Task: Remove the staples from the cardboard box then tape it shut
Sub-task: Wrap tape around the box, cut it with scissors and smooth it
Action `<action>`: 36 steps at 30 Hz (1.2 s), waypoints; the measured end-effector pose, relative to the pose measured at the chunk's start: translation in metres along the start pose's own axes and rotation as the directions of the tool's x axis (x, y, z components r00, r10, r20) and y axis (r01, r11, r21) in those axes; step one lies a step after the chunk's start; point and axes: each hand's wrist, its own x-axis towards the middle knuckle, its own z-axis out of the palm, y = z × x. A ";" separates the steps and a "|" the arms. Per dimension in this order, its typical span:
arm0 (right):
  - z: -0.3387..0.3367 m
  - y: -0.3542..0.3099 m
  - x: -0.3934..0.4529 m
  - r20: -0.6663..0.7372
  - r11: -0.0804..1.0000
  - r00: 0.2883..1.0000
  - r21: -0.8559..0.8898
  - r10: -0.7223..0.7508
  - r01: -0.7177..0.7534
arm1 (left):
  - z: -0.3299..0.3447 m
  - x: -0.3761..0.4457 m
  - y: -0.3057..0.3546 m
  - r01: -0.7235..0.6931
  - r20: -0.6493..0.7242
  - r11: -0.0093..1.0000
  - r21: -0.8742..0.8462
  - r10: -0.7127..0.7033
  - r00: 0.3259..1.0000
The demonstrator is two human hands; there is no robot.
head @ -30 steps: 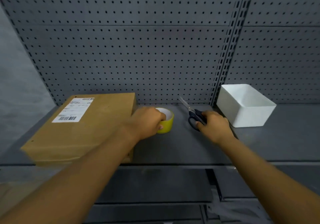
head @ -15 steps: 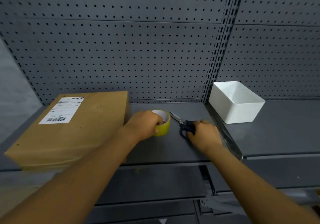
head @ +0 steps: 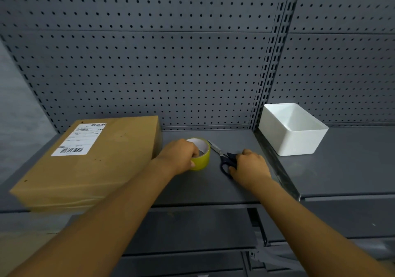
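I am watching the left hand (head: pixel 180 156) curling round the yellow tape roll (head: pixel 202 156), fingers hooked over its rim into the white core and the thumb pressing on the outer wall, so it is gripping the roll where the roll is standing on the grey shelf (head: pixel 213 187). The right hand (head: pixel 250 167) is lying over the dark handles of the scissors (head: pixel 224 158), fingers bent down onto them; I am reading it as holding the handles, though the fingertips are hiding under the hand. The scissors are lying flat on the shelf, their metal blades pointing far and left toward the tape roll, the tips just beside its far right edge.

Left of the left hand, the cardboard box (head: pixel 102 159) is lying flat and closed on the shelf, its near left corner overhanging the shelf's front edge. A white shipping label (head: pixel 80 140) with barcodes is sitting on the far left part of its top face. I am not able to make out any staples on it from here.

To the far right, well apart from the right hand, a white bin (head: pixel 299 142) is sitting open on the neighbouring shelf section. A grey pegboard wall (head: pixel 171 63) is rising behind everything.
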 end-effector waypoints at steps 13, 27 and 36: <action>-0.056 -0.024 0.002 -0.355 0.752 0.878 0.468 -0.321 0.464 | -0.063 -0.018 -0.013 -0.114 -0.087 0.978 -0.175 0.100 0.991; -0.091 -0.039 -0.007 -0.316 0.536 0.858 0.678 -0.406 0.503 | -0.089 -0.049 -0.031 0.028 -0.212 0.871 -0.491 -0.151 0.966; -0.104 -0.042 -0.018 -0.319 0.311 0.842 0.824 -0.436 0.473 | -0.080 -0.059 -0.016 0.073 -0.016 0.301 -0.951 -0.285 0.958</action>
